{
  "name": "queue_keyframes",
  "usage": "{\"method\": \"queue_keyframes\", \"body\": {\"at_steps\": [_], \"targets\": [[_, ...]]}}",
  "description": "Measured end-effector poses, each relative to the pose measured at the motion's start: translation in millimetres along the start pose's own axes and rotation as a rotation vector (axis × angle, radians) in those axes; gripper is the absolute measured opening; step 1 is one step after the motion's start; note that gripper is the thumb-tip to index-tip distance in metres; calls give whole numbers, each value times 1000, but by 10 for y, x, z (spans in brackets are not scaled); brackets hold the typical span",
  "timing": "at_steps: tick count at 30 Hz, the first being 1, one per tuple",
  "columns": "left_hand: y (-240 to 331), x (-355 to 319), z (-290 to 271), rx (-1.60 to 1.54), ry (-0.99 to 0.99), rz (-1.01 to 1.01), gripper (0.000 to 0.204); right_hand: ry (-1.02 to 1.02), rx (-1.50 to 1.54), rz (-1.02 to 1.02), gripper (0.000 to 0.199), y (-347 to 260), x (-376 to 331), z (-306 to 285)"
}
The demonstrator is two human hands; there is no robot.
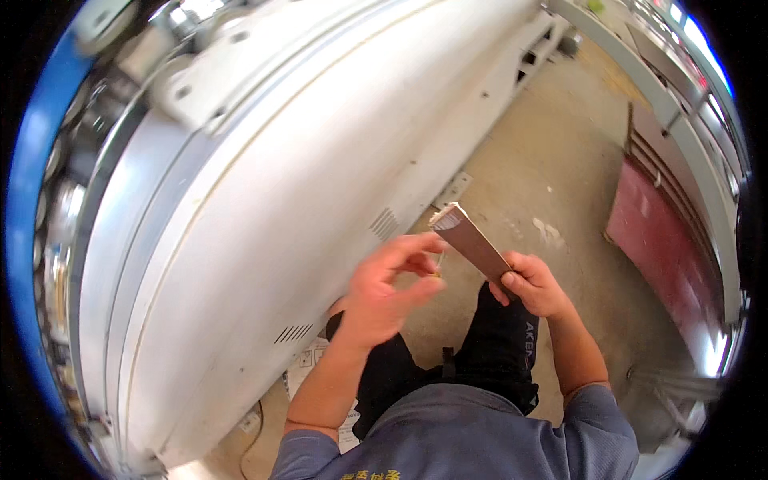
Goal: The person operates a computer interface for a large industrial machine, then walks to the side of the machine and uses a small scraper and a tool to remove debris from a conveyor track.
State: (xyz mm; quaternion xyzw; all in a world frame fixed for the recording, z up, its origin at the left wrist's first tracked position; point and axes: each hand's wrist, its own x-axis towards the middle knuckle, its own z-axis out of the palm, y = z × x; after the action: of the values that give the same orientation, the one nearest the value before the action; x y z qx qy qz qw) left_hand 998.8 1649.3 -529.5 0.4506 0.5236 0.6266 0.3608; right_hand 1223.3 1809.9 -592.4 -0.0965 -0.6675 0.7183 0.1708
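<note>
My right hand (pixel 534 285) grips the lower end of a short brown wooden strip (pixel 472 240), which slants up to the left with its pale cut end on top. My left hand (pixel 388 292) is raised beside the strip, thumb and forefinger pinched near its upper edge; a thin yellowish thread or sliver seems to hang between them, too small to be sure of. Both hands are held in front of my body, above my dark trousers.
A large white machine housing (pixel 264 208) with vent slots fills the left. Concrete floor (pixel 552 160) lies ahead. Dark red boards (pixel 664 248) lean against a grey frame (pixel 688 136) at the right. Papers (pixel 308 372) lie by my feet.
</note>
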Motion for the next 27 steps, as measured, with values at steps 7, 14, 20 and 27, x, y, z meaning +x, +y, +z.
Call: {"method": "queue_keyframes", "body": {"at_steps": [7,14,20,27], "targets": [[173,-210,-126,211,200,248,11,-87,-151,-54,19,-152,421,332],[445,-534,-358,248,501,219,14,151,-836,-558,59,-600,687,853],[943,-1031,-1124,696,616,721,26,246,-1263,-915,60,-1718,982,998],[1811,-1409,-2070,1420,1089,888,44,383,-1602,-1099,38,-2504,1711,1674]]}}
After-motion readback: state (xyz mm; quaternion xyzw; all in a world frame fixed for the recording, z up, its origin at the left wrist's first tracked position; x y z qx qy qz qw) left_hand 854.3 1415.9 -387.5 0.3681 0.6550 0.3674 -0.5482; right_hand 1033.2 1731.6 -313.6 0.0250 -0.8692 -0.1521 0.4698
